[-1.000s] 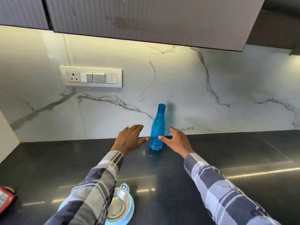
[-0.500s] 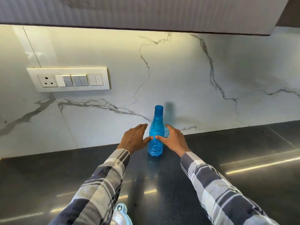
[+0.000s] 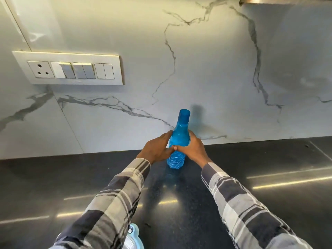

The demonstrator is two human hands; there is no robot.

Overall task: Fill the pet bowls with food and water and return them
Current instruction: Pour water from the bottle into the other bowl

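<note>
a blue bottle stands upright, neck up, on the dark tabletop near the wall. left hand and right hand, apart earlier, now grip it; the far fingers seem wrapped behind.

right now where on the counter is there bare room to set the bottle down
Bare dark countertop lies right of the right hand and sleeve, up to the marble wall. More lies left of the left hand, below the switch panel. Crowded near the front edge, where the pet bowl sits under the left sleeve. Both hands grip the blue bottle.
</note>
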